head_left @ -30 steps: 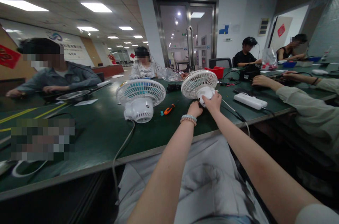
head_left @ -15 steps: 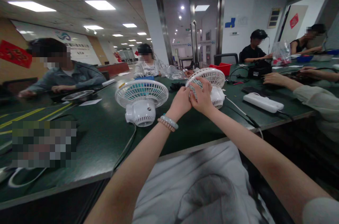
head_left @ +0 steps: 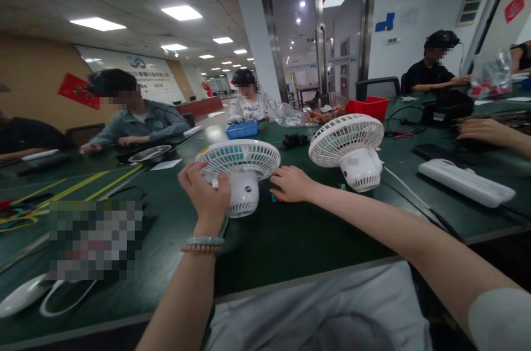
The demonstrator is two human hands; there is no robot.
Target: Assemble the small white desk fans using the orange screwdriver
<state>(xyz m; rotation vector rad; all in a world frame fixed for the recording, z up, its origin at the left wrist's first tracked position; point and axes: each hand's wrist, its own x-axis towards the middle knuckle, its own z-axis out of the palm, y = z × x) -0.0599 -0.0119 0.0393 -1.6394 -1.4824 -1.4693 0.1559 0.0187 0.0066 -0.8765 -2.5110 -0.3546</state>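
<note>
A white electric fan [head_left: 244,192] rests on the green table, its round grille tilted upward and its motor housing toward me. My left hand [head_left: 206,192] grips its left side, fingers over the grille's edge and thumb against the housing. On the other side, my right hand [head_left: 293,184] is open, with bent fingers at the grille's right edge. I cannot tell whether those fingertips touch it. Below them lies a small red and teal item [head_left: 275,196], mostly covered. A second white fan [head_left: 360,169] stands to the right, apart from both hands.
A white power strip [head_left: 467,182] and a dark phone-like slab [head_left: 442,155] lie to the right. Behind the fans are a blue tray [head_left: 241,130], a red bin [head_left: 367,108] and a plastic bag [head_left: 288,115]. Cables cross the table [head_left: 265,262]. Several people sit around it.
Both hands have left the right fan and moved left to the other fan. My left hand has taken hold of its left side. The view has turned slightly left.
</note>
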